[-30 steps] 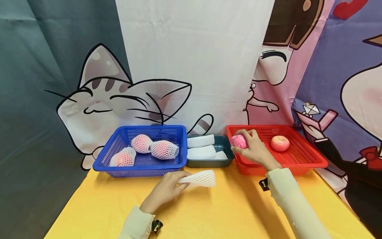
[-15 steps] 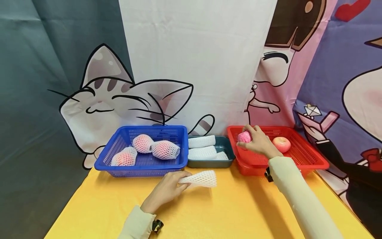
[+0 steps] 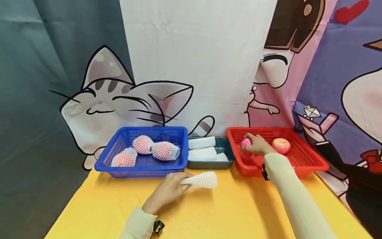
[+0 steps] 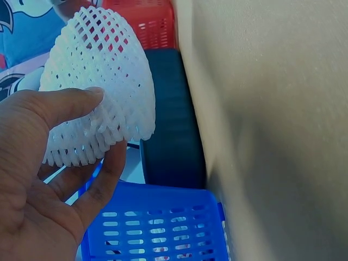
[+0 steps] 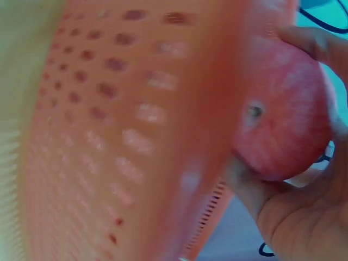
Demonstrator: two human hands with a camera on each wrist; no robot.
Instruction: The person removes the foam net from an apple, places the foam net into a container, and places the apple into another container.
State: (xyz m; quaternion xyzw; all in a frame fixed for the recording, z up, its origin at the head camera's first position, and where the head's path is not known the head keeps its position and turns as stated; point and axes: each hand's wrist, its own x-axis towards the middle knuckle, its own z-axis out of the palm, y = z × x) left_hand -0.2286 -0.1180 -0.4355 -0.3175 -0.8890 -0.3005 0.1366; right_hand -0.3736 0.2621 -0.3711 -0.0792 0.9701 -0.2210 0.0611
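My left hand [image 3: 167, 191] pinches a white foam net sleeve [image 3: 203, 180] above the table, thumb on top and fingers below in the left wrist view. The sleeve's wide end points right, and I see no fruit in it. Over at the red basket [image 3: 310, 162], my right hand [image 3: 259, 145] grips a deep pink apple [image 5: 291, 111] between thumb and fingers, inside the left part of the basket. Whether that apple touches the basket floor I cannot tell. A paler apple [image 3: 281, 146] lies to the right of this hand.
On the left stands a blue basket [image 3: 140, 172] with 3 net-wrapped fruits [image 3: 165, 151]. Between the baskets, a dark green tray [image 3: 209, 165] holds several white foam sleeves [image 3: 201, 142]. A yellow cloth [image 3: 209, 215] covers the table, and a printed curtain [image 3: 194, 49] hangs behind.
My right hand has moved with the pink apple from the red basket's left rim rightward and down into the basket. My left hand and its foam sleeve have stayed nearly still.
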